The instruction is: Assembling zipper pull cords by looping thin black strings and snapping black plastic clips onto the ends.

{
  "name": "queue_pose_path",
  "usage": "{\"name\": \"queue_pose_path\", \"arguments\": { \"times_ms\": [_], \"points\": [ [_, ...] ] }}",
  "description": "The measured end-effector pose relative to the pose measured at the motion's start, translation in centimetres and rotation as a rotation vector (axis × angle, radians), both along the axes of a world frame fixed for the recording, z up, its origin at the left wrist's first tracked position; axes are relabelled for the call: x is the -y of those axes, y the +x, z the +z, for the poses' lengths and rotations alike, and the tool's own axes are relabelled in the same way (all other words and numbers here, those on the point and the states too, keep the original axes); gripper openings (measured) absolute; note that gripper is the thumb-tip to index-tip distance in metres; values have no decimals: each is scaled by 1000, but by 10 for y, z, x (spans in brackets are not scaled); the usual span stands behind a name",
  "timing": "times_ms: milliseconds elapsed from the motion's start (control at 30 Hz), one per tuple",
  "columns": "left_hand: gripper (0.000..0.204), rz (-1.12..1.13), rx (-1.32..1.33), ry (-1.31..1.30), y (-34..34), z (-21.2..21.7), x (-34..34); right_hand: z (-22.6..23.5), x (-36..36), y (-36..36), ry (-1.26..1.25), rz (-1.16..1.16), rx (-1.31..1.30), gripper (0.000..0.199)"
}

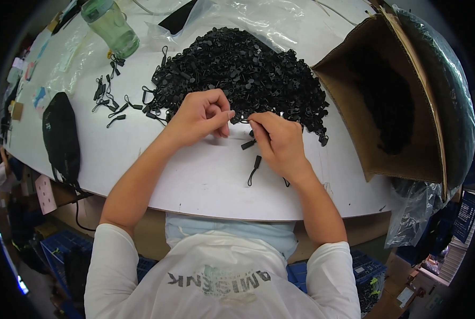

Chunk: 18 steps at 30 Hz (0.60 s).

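Together, left hand (199, 118) and right hand (279, 139) pinching a black cord loop (241, 121).

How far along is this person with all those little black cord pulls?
Done, apparently: a small scatter of black pulls lies apart by the green bottle. In hand: the left hand and right hand pinch one piece between them at the pile's edge. Left: the big heap, and more in the cardboard box.
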<state>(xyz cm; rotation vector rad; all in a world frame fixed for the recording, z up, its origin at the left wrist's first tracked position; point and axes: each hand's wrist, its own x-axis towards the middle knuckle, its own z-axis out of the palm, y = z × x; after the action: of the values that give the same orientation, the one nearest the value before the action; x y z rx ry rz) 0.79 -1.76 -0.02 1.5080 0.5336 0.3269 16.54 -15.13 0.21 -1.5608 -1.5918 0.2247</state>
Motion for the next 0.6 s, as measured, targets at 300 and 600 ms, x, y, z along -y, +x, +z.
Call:
{"name": "queue_pose_path", "arguments": {
  "times_ms": [300, 600],
  "points": [
    [15, -4, 23, 20, 1, -2, 5, 0, 0, -5, -120, 100, 56, 13],
    [13, 42, 34, 335, 5, -2, 20, -14, -1, -19, -53, 108, 202, 6]
  ]
}}
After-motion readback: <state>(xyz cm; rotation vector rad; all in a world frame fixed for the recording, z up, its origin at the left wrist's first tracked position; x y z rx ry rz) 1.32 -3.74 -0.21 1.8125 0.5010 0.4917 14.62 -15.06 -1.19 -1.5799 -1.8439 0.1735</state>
